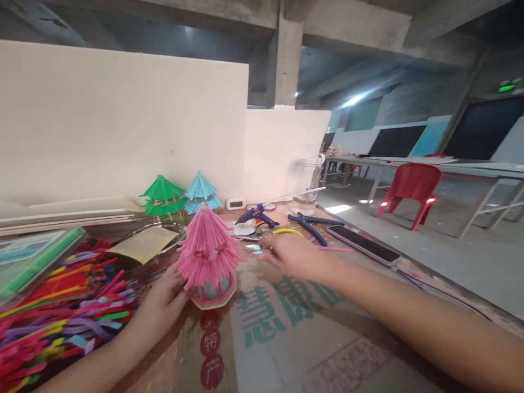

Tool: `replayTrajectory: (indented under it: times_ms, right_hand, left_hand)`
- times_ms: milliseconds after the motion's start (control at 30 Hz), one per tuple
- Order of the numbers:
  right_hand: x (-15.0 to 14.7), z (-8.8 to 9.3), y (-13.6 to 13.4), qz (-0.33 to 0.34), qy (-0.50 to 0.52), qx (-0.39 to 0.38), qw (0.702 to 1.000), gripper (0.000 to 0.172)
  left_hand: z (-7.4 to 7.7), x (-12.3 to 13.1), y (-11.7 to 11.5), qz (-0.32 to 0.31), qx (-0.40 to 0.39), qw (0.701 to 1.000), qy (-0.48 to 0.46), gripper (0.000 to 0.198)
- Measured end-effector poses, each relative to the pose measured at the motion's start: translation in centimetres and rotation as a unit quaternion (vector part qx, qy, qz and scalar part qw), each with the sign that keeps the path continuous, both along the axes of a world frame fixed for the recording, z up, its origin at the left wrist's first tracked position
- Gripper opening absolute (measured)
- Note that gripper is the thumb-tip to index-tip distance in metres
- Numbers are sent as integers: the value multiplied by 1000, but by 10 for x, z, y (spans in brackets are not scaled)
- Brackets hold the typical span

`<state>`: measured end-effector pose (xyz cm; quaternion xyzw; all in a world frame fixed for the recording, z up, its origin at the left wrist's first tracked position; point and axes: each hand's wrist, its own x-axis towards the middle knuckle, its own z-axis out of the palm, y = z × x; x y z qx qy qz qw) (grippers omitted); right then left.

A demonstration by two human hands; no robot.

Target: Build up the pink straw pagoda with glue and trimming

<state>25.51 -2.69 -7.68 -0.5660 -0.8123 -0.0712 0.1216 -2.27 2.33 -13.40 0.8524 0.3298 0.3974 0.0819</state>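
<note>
A pink pipe-cleaner pagoda [208, 252] stands on a cardboard base on the table. My left hand [164, 297] grips its lower left side, fingers wrapped round the base. My right hand [289, 255] reaches out over the table to the right of the pagoda, near a small shiny object [254, 249] and a yellow loop [287, 232]; it is blurred by motion and its fingers cannot be made out. A blue glue gun [257, 215] and blue pliers [309, 224] lie just beyond it.
A heap of coloured pipe cleaners [61, 311] fills the left. Green [162, 197] and light blue [200, 194] pagodas stand at the back by white boards. A phone [362, 244] lies right, a glass jar [306, 185] behind. A red chair [411, 191] stands beyond the table.
</note>
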Motion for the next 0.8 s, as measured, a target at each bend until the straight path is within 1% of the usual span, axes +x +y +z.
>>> replayTrajectory:
  times_ms: [67,167,200,267,333,433,500,567,600,667,733,800]
  right_hand:
    - [-3,-7,3,19,10,8,1000,30]
    - [9,-2,4,4,7,17,1000,18]
    - [18,2,3,-9,4,14,1000,17]
    - [41,8,0,-48,-3,12,999,21]
    - [67,9,-5,-92,-11,7,996,22]
    - [97,-4,-9,-146,-21,-12,989,18]
    - [109,-17,-10,-157,-20,-20,987,17]
    - [113,-28,-9,-153,-11,-20,988,17]
    - [113,-32,-8,-150,-5,-17,989,16]
    - [110,-33,-6,-141,7,-7,990,16]
    - [104,-26,-5,-131,23,11,991,16]
    - [93,-11,-6,-117,50,37,991,17]
  left_hand:
    - [2,0,1,-2,-8,1000,2,22]
    - [4,2,0,-13,-53,998,-20,24]
    - [5,3,-1,-17,-76,996,-33,25]
    - [5,5,-3,-21,-120,991,-57,27]
    - [5,6,-5,-23,-144,987,-70,27]
    - [5,6,-6,-28,-138,988,-66,27]
    - [5,5,-5,-22,-111,992,-53,28]
    - [7,4,-5,-12,-87,995,-39,32]
    - [9,3,-7,-14,-91,995,-31,33]
    - [13,1,-13,-33,-130,991,-12,32]
    - [21,-5,-25,-53,-171,984,9,29]
    - [33,-15,-42,-38,-147,988,39,25]
